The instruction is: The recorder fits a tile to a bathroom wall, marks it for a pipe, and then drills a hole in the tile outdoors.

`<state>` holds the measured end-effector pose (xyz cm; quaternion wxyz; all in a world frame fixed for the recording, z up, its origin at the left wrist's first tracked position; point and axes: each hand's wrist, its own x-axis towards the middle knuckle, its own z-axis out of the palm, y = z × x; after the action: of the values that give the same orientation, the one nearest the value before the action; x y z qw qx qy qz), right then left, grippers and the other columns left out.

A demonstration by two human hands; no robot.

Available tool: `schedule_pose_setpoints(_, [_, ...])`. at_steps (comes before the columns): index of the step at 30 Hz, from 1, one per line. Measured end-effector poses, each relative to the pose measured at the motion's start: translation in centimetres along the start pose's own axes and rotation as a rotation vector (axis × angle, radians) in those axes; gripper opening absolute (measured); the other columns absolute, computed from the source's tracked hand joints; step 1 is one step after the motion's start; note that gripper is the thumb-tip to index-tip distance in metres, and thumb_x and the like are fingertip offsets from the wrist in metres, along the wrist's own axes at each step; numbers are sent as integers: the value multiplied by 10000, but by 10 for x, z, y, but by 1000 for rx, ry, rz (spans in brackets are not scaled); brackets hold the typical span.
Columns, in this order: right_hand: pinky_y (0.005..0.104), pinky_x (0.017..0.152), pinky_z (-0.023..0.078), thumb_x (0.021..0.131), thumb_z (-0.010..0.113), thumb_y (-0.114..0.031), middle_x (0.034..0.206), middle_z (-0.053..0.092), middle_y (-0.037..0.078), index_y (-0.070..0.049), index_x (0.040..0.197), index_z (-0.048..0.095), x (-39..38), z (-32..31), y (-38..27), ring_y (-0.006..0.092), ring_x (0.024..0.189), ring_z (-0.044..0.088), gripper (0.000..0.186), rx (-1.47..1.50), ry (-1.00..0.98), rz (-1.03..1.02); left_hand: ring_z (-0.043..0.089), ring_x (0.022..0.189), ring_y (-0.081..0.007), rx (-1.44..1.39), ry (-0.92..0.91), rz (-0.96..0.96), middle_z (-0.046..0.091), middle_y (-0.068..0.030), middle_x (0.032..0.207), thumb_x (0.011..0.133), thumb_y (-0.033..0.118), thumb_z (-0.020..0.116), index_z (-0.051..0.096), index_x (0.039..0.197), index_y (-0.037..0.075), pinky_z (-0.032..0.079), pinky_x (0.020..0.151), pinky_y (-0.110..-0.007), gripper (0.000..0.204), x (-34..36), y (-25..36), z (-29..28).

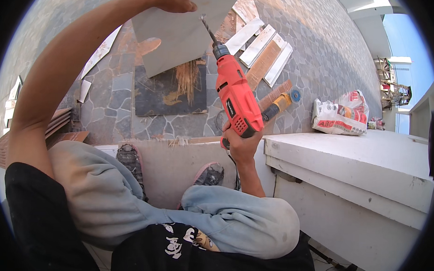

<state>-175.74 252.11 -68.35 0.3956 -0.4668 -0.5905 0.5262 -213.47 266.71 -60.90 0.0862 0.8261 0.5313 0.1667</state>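
Observation:
My right hand [244, 145] is wrapped around the rear handle of a red power drill [234, 90], held above the paving. A long spiral bit [208, 29] sits in its black chuck and points up and slightly left. My left arm arcs across the left side. My left hand [173, 0], partly cut off by the top edge, is over a large pale tile [180, 36] near the bit's tip. Its visible fingers look stretched apart; whether they touch the tile is unclear. The tile overlaps a dark, dusty board [154, 97], and an orange-brown oval patch [149, 46] shows at its left side.
An angle grinder [279, 105] with a blue disc lies right of the drill. Several cut tile strips [258, 45] lie beyond it. A printed bag [341, 115] rests by a white ledge [350, 154]. Stacked brown boards [57, 123] stand at left. My shoes are on a step [165, 169].

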Motion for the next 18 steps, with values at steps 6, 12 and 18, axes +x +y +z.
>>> schedule_pose_setpoints(6, [260, 510, 473, 645, 562, 89, 694, 632, 57, 33, 840, 614, 0, -2, 4, 118, 556, 574, 209, -152, 77, -167, 593, 1210, -419, 101, -186, -293, 637, -289, 1257, 890, 227, 654, 597, 1283, -56, 460, 1036, -470, 487, 22, 17, -4])
schedule_pose_setpoints(12, [265, 517, 480, 639, 551, 86, 700, 633, 75, 45, 858, 608, 0, 0, 1, 136, 560, 580, 230, 49, -6, -6, 611, 1184, -421, -89, 176, 251, 649, -304, 1223, 882, 211, 649, 613, 1249, -68, 473, 1017, -478, 463, -13, 4, -5])
schedule_pose_setpoints(18, [264, 524, 481, 638, 544, 88, 696, 630, 82, 44, 851, 601, 1, -1, -1, 144, 567, 585, 224, 20, 38, -6, 611, 1185, -423, 10, -17, -38, 650, -304, 1219, 881, 226, 649, 615, 1244, -68, 472, 1017, -480, 468, -1, 13, -7])
